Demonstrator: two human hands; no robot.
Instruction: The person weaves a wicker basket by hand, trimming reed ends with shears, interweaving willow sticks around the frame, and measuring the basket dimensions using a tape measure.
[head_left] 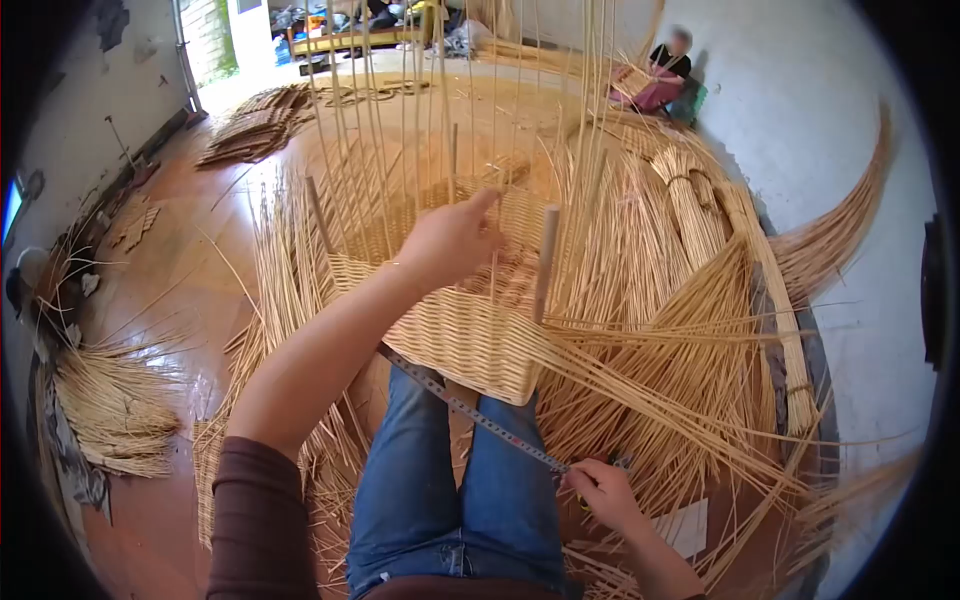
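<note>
A partly woven wicker basket [455, 340] rests near my knees, with tall thin stakes rising from its walls and thicker wooden posts [547, 265] at its corners. My left hand [452, 242] reaches across it, above the woven wall, index finger stretched out and the other fingers loosely bent; I see nothing held in it. My right hand [602, 492], by my right thigh, pinches a tape measure [480, 420]. Its blade slants up to the left across my legs to the basket's lower edge, where its far end is hidden by my left forearm.
Loose willow rods [640, 370] trail from the basket's right side over a large heap. Tied bundles [695, 210] lie along the right wall. Cut rods [115, 410] are piled at left, dark woven pieces [260, 125] farther back. Another person [655, 80] sits at the back right.
</note>
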